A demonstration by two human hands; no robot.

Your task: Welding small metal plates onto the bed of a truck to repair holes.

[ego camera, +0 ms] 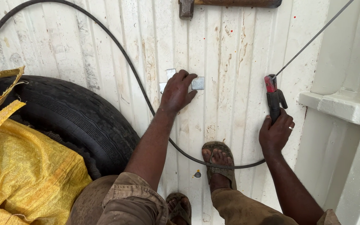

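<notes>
Head view: left hand [177, 92] presses 1 small square grey metal plate [197, 83] onto the white ribbed metal floor [230, 62]; right hand [275, 132] grips a red-and-black welding electrode holder [273, 95].

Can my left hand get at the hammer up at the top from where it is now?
Probably yes: the left hand rests on small metal plates, and only bare white floor lies between it and the hammer.

Three small metal plates [198, 83], one tyre [71, 116], one hammer [226, 4], one electrode holder [273, 98], one black cable [126, 62], one yellow sack [26, 171].
</notes>
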